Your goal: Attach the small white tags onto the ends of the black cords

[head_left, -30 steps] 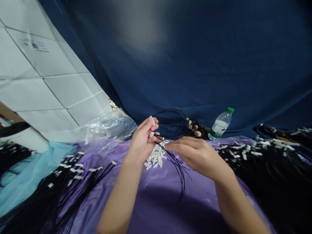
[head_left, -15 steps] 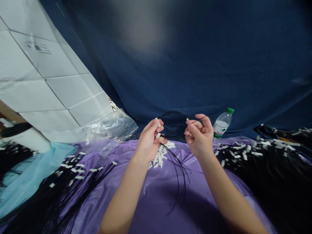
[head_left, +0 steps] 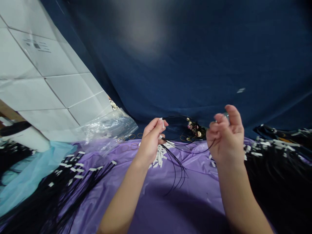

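Cords (head_left: 176, 165), purple sheet (head_left: 156, 201); backdrop (head_left: 195, 65) perhaps cloth

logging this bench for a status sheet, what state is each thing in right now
left hand, fingers pinched on black cords and white tag
right hand, fingers closed on single cord
single cord, sagging between both hands
plastic bag, crumpled
loose tags, heaped on purple sheet

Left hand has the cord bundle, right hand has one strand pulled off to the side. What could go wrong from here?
1. The single cord runs from the left hand to the right hand; it may drag or tangle the bundle of black cords hanging loose below.
2. The white tag sits at the left fingertips and could drop into the pile of white tags on the purple sheet.
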Motion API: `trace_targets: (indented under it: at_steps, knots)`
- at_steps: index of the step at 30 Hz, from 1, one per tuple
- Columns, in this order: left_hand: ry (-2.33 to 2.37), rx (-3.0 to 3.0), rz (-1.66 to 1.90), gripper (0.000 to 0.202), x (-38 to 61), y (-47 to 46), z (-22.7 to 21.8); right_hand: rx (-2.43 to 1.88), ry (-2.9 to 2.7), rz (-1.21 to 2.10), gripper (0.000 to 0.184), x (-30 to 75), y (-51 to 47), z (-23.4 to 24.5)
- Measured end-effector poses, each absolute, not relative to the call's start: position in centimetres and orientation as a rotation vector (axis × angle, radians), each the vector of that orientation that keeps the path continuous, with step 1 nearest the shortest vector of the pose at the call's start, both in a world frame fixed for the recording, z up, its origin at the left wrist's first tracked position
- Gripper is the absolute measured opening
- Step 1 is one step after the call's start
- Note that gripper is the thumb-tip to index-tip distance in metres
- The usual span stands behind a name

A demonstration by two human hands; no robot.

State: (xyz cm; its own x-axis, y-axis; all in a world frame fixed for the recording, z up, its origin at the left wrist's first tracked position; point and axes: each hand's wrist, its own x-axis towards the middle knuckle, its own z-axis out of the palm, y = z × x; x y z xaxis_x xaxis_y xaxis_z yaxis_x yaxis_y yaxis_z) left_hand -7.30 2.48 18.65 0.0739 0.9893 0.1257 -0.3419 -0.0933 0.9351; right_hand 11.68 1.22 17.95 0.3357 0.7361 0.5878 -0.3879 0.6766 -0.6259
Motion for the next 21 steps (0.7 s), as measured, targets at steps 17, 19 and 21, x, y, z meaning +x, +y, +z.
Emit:
trace_targets:
  at_steps: [17,19,21]
  knots:
    - [0.869,1.381,1.454,0.021,-7.2,1.3,18.6,-0.906,-1.498,0.544,0.041,8.9,-1.0,17.9]
    - [0.873,1.397,1.467,0.021,-7.3,1.3,18.5,-0.915,-1.494,0.543,0.042,8.9,-1.1,18.0]
    - [0.868,1.396,1.484,0.02,-7.2,1.2,18.5,-0.934,-1.491,0.543,0.042,8.9,-1.2,18.0]
